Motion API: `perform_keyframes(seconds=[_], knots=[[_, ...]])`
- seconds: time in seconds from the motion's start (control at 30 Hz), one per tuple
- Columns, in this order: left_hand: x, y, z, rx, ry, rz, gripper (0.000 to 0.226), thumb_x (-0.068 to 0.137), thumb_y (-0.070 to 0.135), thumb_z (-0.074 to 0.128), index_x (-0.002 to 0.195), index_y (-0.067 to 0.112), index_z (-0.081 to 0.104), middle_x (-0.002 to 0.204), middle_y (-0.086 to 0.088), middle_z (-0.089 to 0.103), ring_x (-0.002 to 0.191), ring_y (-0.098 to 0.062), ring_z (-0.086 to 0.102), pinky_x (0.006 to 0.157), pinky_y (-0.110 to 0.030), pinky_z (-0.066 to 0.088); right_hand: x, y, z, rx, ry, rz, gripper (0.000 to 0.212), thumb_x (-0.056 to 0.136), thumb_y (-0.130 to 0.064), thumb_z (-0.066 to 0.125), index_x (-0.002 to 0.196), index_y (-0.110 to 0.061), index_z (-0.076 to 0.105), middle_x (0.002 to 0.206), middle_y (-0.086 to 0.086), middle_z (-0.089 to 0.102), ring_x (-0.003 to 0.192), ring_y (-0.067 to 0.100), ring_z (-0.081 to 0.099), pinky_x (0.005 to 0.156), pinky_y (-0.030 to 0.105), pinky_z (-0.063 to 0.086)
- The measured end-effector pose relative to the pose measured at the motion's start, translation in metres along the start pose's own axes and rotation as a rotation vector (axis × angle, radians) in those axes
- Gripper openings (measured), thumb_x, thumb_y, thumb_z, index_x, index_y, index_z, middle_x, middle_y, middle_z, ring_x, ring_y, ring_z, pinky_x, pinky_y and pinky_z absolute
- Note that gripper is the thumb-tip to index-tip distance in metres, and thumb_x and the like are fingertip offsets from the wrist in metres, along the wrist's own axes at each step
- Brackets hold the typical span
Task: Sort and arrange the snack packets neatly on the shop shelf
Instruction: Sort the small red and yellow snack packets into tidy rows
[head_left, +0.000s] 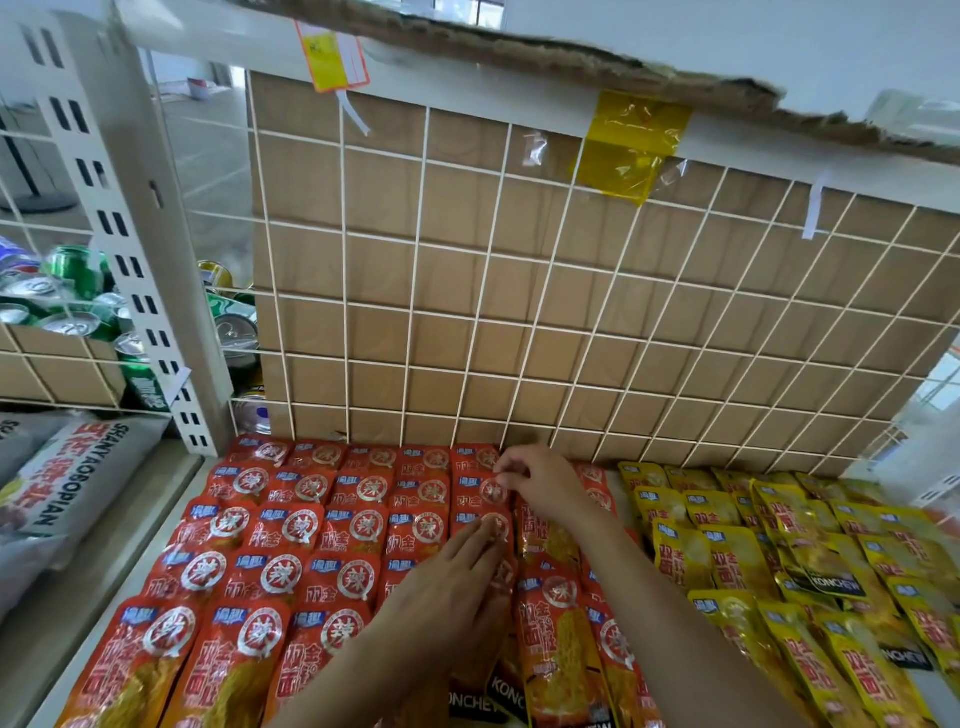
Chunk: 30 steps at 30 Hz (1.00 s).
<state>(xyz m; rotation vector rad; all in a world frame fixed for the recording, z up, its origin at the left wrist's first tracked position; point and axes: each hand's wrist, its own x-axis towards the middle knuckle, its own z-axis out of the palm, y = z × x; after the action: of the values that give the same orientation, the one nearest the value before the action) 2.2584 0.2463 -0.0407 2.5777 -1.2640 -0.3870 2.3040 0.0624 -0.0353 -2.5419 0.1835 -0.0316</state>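
Observation:
Red snack packets (291, 540) lie in overlapping rows across the left and middle of the shelf. Yellow snack packets (810, 561) fill the right side, less evenly. My left hand (447, 577) lies flat with straight fingers on the red packets in the fifth column. My right hand (535, 483) reaches to the back of that column and its curled fingers pinch the top edge of a red packet (491, 491) near the wire grid. My right forearm hides several red packets beside the yellow ones.
A white wire grid (519, 291) with cardboard behind it closes the back of the shelf. A white slotted upright (130, 223) stands at left, with green drink cans (78, 291) behind it and grey bags (78, 483) on the neighbouring shelf.

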Motion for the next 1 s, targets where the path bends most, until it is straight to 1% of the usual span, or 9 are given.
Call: perform_keyframes(seconds=[0.23,0.33,0.47,0.6,0.67,0.7,0.77,0.87,1.0], knots=[[0.004,0.003,0.005,0.026,-0.027,-0.044,0.06,0.1,0.046,0.019,0.15,0.018,0.0,0.157,0.002,-0.01,0.143,-0.01,-0.013,0.119,-0.034,0.009,0.002,0.0,-0.001,-0.022,-0.039,0.009,0.013,0.087,-0.024,0.061,0.097,-0.018,0.066,0.111,-0.001,0.062,0.1,0.011,0.053,0.092,0.027,0.04],[0.003,0.003,0.005,0.035,-0.002,-0.045,0.06,0.1,0.045,0.019,0.15,0.018,0.0,0.157,0.002,-0.01,0.143,-0.011,-0.012,0.117,-0.03,0.002,-0.001,-0.001,-0.003,-0.06,-0.003,-0.01,0.017,0.087,-0.028,0.061,0.101,-0.019,0.065,0.108,-0.003,0.062,0.097,0.009,0.053,0.086,0.024,0.04],[-0.001,0.004,0.003,0.072,0.067,-0.03,0.06,0.1,0.046,0.02,0.15,0.018,0.001,0.158,0.001,-0.008,0.144,-0.011,-0.01,0.108,-0.023,-0.012,-0.012,-0.004,-0.007,-0.084,0.101,-0.049,0.016,0.088,-0.031,0.059,0.102,-0.024,0.062,0.104,-0.006,0.062,0.096,0.009,0.054,0.087,0.029,0.046],[-0.002,0.003,0.005,0.081,0.105,-0.008,0.07,0.092,0.058,0.007,0.15,0.019,0.002,0.157,0.004,-0.007,0.144,-0.011,-0.009,0.107,-0.022,-0.013,-0.033,-0.013,-0.012,-0.093,0.099,-0.058,0.012,0.088,-0.03,0.059,0.098,-0.024,0.064,0.1,-0.008,0.063,0.093,0.007,0.055,0.084,0.024,0.044],[-0.005,-0.002,0.005,0.048,0.179,-0.019,0.081,0.083,0.064,-0.001,0.149,0.02,0.015,0.156,0.007,0.009,0.144,-0.01,0.005,0.113,-0.025,0.0,-0.047,-0.016,-0.014,-0.106,0.054,-0.055,0.012,0.089,-0.031,0.058,0.096,-0.024,0.064,0.095,-0.011,0.061,0.09,0.005,0.054,0.079,0.02,0.041],[-0.008,-0.005,0.004,0.047,0.198,-0.012,0.076,0.086,0.062,0.005,0.144,0.021,0.031,0.151,0.007,0.027,0.14,-0.01,0.023,0.114,-0.027,0.016,-0.053,-0.017,-0.014,-0.114,0.036,-0.047,0.011,0.089,-0.032,0.058,0.095,-0.024,0.064,0.092,-0.013,0.059,0.088,0.004,0.052,0.076,0.019,0.04],[-0.015,-0.013,0.005,0.038,0.225,-0.01,0.053,0.086,0.052,0.028,0.122,0.027,0.057,0.126,0.011,0.058,0.117,-0.008,0.055,0.096,-0.025,0.042,-0.066,-0.019,-0.013,-0.123,0.015,-0.029,0.012,0.088,-0.036,0.059,0.092,-0.026,0.063,0.087,-0.015,0.057,0.084,0.002,0.052,0.072,0.017,0.039],[-0.026,-0.025,0.011,-0.007,0.299,0.001,0.047,0.082,0.05,0.037,0.116,0.029,0.06,0.117,0.014,0.063,0.107,-0.007,0.061,0.086,-0.026,0.048,-0.078,-0.021,-0.008,-0.143,-0.043,0.003,0.017,0.085,-0.042,0.061,0.091,-0.027,0.064,0.083,-0.016,0.056,0.078,0.0,0.052,0.063,0.014,0.036],[-0.037,-0.034,0.018,0.007,0.346,0.017,0.048,0.085,0.05,0.038,0.125,0.028,0.054,0.124,0.014,0.059,0.114,-0.009,0.056,0.093,-0.03,0.044,-0.083,-0.026,0.0,-0.148,-0.108,0.078,0.024,0.081,-0.048,0.064,0.089,-0.026,0.061,0.078,-0.016,0.055,0.07,-0.001,0.051,0.057,0.016,0.037]])
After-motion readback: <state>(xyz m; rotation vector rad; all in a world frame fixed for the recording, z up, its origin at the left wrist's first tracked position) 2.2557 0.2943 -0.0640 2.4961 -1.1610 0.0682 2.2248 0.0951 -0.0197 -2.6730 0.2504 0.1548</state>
